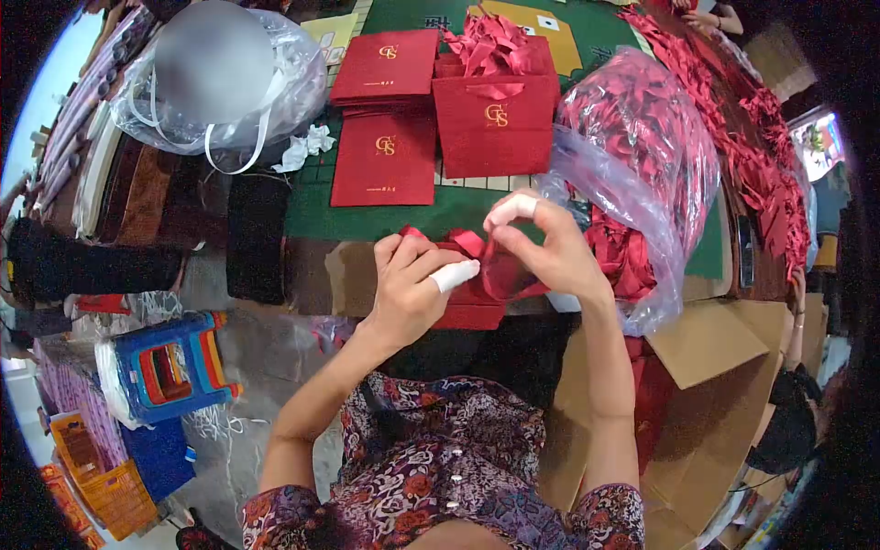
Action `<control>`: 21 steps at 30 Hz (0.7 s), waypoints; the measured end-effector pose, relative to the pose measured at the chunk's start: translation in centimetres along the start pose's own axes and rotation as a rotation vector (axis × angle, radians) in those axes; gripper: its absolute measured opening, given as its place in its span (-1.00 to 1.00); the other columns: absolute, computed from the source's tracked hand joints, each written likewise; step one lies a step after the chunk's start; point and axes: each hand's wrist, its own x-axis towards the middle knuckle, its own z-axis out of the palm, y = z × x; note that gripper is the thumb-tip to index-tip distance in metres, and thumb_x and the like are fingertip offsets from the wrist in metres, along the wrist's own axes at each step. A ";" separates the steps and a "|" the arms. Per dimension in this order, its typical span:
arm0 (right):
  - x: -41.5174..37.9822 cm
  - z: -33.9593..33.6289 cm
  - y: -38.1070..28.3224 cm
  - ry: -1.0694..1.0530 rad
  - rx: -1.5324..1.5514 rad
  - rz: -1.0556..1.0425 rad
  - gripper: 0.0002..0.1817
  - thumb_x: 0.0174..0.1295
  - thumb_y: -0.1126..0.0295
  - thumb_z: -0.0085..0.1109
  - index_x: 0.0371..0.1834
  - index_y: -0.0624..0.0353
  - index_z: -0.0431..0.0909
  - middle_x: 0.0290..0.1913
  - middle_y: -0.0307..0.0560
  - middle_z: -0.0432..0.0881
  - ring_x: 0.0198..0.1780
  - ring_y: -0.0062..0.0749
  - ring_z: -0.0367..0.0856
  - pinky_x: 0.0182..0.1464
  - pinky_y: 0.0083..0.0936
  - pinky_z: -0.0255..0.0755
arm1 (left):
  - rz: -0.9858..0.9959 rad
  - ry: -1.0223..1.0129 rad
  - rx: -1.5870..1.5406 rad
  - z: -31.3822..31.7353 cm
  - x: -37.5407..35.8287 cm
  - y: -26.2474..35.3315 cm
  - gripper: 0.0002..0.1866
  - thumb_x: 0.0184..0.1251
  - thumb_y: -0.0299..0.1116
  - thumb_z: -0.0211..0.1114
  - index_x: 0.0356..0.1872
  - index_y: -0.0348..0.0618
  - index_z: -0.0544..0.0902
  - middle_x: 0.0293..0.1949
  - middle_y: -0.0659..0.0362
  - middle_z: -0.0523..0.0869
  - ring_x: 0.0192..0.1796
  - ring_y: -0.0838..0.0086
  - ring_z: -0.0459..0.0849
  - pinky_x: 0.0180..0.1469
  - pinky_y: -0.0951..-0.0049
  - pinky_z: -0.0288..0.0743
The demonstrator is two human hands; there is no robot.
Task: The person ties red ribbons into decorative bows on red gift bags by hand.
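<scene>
My left hand (412, 286), with white tape round a finger, is closed on red ribbon at the top of a red paper bag (472, 316) at the table's near edge. To its right, my right hand (555, 246), also with a taped finger, pinches a loop of red ribbon (493, 266) between thumb and forefinger. The fingers hide part of the bag and ribbon. Just beyond them stands a red gift bag (495, 128) with a gold logo and ribbon handle, red ribbons (490, 44) heaped on top. Flat red bags (383, 170) lie in stacks beside it.
A clear plastic sack of red ribbons (642, 137) sits on the right. An open cardboard box (706, 367) stands below it. Another plastic bag (302, 69) lies at the back left, above colourful stools (170, 367). Other people's hands (704, 20) show at the top right and right edge.
</scene>
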 end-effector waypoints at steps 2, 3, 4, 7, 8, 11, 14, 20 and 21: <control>-0.1 0.5 1.1 0.120 0.123 0.118 -0.88 0.37 0.45 0.26 -0.14 0.27 0.65 -0.14 -0.25 0.68 -0.06 -0.61 0.58 0.06 -0.55 0.47 | -0.080 -0.023 0.021 0.1 0.4 -0.2 -0.77 0.06 -0.47 0.46 -0.24 0.12 0.79 -0.23 0.37 0.78 -0.22 0.40 0.59 0.03 0.27 0.28; -0.1 0.7 1.3 0.122 0.123 0.115 -0.88 0.37 0.45 0.26 -0.14 0.27 0.65 -0.14 -0.25 0.68 -0.06 -0.61 0.58 0.06 -0.55 0.47 | -0.077 -0.022 0.022 0.3 0.5 -0.3 -0.77 0.06 -0.47 0.46 -0.24 0.12 0.79 -0.23 0.37 0.78 -0.22 0.40 0.59 0.03 0.27 0.28; -0.1 1.0 1.3 0.172 0.222 0.164 -0.87 0.40 0.43 0.26 -0.12 0.28 0.66 -0.15 -0.27 0.69 -0.07 -0.63 0.58 0.06 -0.57 0.46 | -0.100 -0.021 -0.020 0.5 0.8 -0.5 -0.78 0.08 -0.47 0.46 -0.24 0.09 0.79 -0.24 0.34 0.78 -0.21 0.38 0.60 0.04 0.27 0.30; 0.0 1.1 1.5 0.246 0.373 0.262 -0.83 0.45 0.39 0.23 -0.07 0.28 0.68 -0.17 -0.32 0.70 -0.10 -0.67 0.57 0.05 -0.60 0.45 | -0.131 -0.043 -0.055 1.0 1.6 -0.9 -0.80 0.13 -0.47 0.47 -0.21 0.02 0.76 -0.23 0.26 0.77 -0.18 0.32 0.64 0.06 0.26 0.33; 0.0 1.1 1.6 0.264 0.368 0.268 -0.83 0.45 0.40 0.23 -0.07 0.28 0.69 -0.16 -0.31 0.71 -0.09 -0.67 0.57 0.06 -0.61 0.45 | -0.188 -0.021 -0.117 1.1 2.1 -0.9 -0.80 0.14 -0.46 0.47 -0.19 0.00 0.74 -0.22 0.23 0.77 -0.17 0.30 0.65 0.07 0.26 0.35; 0.2 1.2 1.6 0.296 0.364 0.256 -0.83 0.45 0.41 0.22 -0.06 0.28 0.70 -0.15 -0.29 0.72 -0.09 -0.67 0.59 0.06 -0.60 0.46 | -0.380 -0.024 -0.200 0.7 3.3 -0.2 -0.77 0.18 -0.42 0.48 -0.13 -0.09 0.71 -0.17 0.16 0.77 -0.10 0.24 0.68 0.06 0.27 0.41; 0.3 1.5 1.5 0.318 0.364 0.238 -0.81 0.42 0.39 0.25 -0.08 0.29 0.72 -0.16 -0.24 0.76 -0.09 -0.63 0.62 0.06 -0.56 0.48 | -0.431 0.001 -0.204 1.0 4.4 0.3 -0.75 0.16 -0.38 0.51 -0.13 -0.10 0.72 -0.16 0.16 0.77 -0.08 0.25 0.67 0.09 0.27 0.41; 0.2 2.1 1.7 0.374 0.264 0.207 -0.80 0.35 0.37 0.31 -0.13 0.29 0.74 -0.21 -0.14 0.78 -0.11 -0.53 0.67 0.07 -0.50 0.49 | -0.399 0.015 -0.145 2.4 4.7 0.3 -0.71 0.14 -0.33 0.55 -0.13 -0.12 0.72 -0.14 0.14 0.79 -0.07 0.23 0.69 0.10 0.29 0.42; 0.2 2.1 1.6 0.396 0.200 0.182 -0.80 0.33 0.37 0.32 -0.14 0.29 0.74 -0.21 -0.10 0.78 -0.12 -0.49 0.68 0.06 -0.49 0.49 | -0.401 0.014 -0.146 2.4 4.8 0.4 -0.71 0.14 -0.33 0.55 -0.13 -0.12 0.72 -0.14 0.14 0.79 -0.07 0.23 0.69 0.10 0.29 0.42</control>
